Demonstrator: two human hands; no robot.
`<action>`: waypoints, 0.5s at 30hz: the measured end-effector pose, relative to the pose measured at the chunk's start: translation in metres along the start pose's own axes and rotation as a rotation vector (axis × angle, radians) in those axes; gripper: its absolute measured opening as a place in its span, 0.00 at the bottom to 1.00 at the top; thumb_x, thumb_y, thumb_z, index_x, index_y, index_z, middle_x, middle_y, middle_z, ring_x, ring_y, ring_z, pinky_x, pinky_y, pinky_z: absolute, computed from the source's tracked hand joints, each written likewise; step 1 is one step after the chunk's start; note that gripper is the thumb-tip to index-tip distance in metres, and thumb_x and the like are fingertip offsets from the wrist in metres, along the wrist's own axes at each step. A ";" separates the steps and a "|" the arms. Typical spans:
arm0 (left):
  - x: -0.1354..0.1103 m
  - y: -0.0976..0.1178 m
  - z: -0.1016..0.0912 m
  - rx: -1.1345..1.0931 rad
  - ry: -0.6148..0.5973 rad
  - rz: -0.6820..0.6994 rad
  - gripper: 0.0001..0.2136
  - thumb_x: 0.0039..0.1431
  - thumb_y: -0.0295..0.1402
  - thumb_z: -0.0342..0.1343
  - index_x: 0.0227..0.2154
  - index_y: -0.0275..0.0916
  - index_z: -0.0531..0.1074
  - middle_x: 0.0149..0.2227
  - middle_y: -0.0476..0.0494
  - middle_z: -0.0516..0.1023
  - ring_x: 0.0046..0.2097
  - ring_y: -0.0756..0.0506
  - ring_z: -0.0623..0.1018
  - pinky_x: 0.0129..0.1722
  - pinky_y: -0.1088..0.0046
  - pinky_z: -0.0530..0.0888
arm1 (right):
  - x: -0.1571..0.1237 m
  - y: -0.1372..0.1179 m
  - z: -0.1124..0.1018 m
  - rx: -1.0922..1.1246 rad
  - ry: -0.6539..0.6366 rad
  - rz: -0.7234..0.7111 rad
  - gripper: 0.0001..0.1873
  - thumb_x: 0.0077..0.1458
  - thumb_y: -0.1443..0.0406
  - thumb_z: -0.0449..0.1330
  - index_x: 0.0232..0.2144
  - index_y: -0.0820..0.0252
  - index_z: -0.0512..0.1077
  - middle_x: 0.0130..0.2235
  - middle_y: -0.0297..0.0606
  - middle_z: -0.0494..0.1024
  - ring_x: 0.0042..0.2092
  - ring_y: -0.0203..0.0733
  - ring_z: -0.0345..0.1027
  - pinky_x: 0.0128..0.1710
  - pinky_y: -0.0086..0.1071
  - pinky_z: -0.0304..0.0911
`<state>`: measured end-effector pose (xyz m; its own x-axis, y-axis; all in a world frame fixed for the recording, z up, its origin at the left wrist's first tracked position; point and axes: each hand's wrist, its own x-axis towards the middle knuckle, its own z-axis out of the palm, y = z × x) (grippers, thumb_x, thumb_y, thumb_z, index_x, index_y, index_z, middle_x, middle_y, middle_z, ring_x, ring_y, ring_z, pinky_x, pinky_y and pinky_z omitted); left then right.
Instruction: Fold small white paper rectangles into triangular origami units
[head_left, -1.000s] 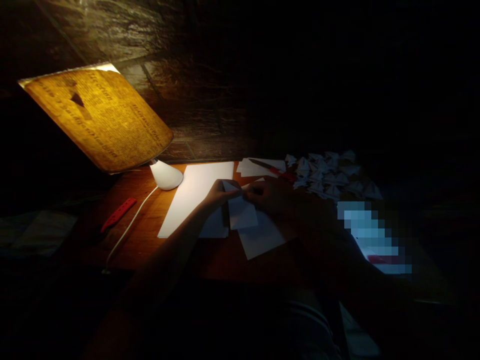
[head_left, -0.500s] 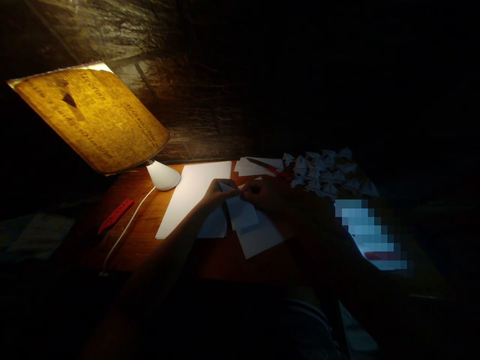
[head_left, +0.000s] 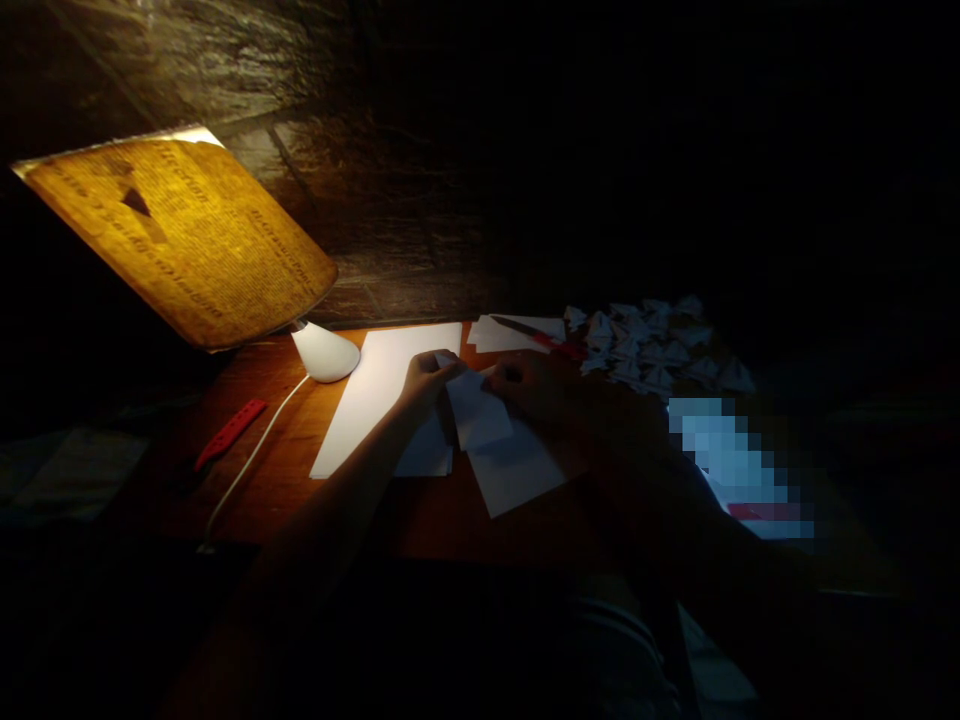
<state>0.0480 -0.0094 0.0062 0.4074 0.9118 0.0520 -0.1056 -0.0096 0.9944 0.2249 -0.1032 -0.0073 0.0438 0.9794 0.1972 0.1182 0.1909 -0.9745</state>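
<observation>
A small white sheet of paper (head_left: 481, 415) is held up between my two hands. My left hand (head_left: 431, 378) pinches its upper left corner between thumb and fingers. At the sheet's upper right edge, my right hand (head_left: 521, 385) is closed on it, its fingers mostly in shadow. Beneath the held sheet lies another white paper (head_left: 514, 480) on the wooden table (head_left: 277, 460). To the left, partly under my left forearm, rests a stack of larger white sheets (head_left: 375, 390).
A lamp with a printed shade (head_left: 187, 240) and white base (head_left: 324, 352) stands at the left, its cord (head_left: 251, 460) beside a red-handled cutter (head_left: 231, 432). Behind are scissors (head_left: 525, 330) on paper slips (head_left: 487, 335) and several folded paper pieces (head_left: 652, 345). A lit, blurred screen (head_left: 739, 465) lies right.
My left hand has shifted slightly left and up, away from my right hand. The held paper now lies flatter and more open between them. My right hand has barely moved.
</observation>
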 end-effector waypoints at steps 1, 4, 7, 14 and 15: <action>0.000 0.000 0.000 -0.032 0.024 0.009 0.15 0.32 0.35 0.75 0.17 0.36 0.73 0.20 0.51 0.73 0.22 0.53 0.70 0.24 0.78 0.64 | -0.001 -0.001 0.000 0.018 0.008 0.012 0.17 0.50 0.55 0.67 0.22 0.56 0.65 0.25 0.29 0.66 0.28 0.35 0.58 0.29 0.31 0.55; -0.001 0.004 0.001 -0.092 0.033 0.019 0.16 0.34 0.33 0.75 0.16 0.36 0.70 0.20 0.52 0.73 0.23 0.54 0.70 0.24 0.79 0.65 | -0.002 -0.003 0.000 0.051 0.019 0.051 0.17 0.50 0.56 0.67 0.22 0.55 0.64 0.24 0.30 0.68 0.28 0.36 0.59 0.28 0.31 0.56; -0.003 0.007 0.002 -0.152 0.060 -0.008 0.17 0.38 0.32 0.75 0.17 0.37 0.69 0.20 0.53 0.71 0.22 0.55 0.69 0.22 0.80 0.64 | -0.003 -0.003 0.001 0.099 0.023 0.074 0.17 0.51 0.57 0.68 0.22 0.55 0.64 0.23 0.30 0.68 0.27 0.35 0.59 0.27 0.31 0.56; -0.002 0.004 0.002 -0.247 0.076 -0.034 0.18 0.42 0.32 0.76 0.18 0.37 0.68 0.18 0.56 0.66 0.19 0.56 0.65 0.19 0.81 0.61 | -0.003 0.000 0.006 0.221 0.028 0.083 0.17 0.52 0.57 0.68 0.22 0.55 0.65 0.23 0.31 0.69 0.26 0.35 0.59 0.25 0.31 0.53; -0.001 0.003 0.001 -0.246 0.076 -0.034 0.18 0.42 0.32 0.76 0.18 0.37 0.69 0.18 0.56 0.67 0.19 0.56 0.66 0.19 0.81 0.61 | -0.003 0.000 0.007 0.225 0.033 0.093 0.17 0.52 0.57 0.68 0.22 0.55 0.65 0.23 0.30 0.69 0.26 0.35 0.59 0.25 0.31 0.53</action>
<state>0.0485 -0.0114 0.0089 0.3463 0.9381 0.0025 -0.3144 0.1136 0.9425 0.2179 -0.1059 -0.0087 0.0767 0.9914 0.1057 -0.1116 0.1139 -0.9872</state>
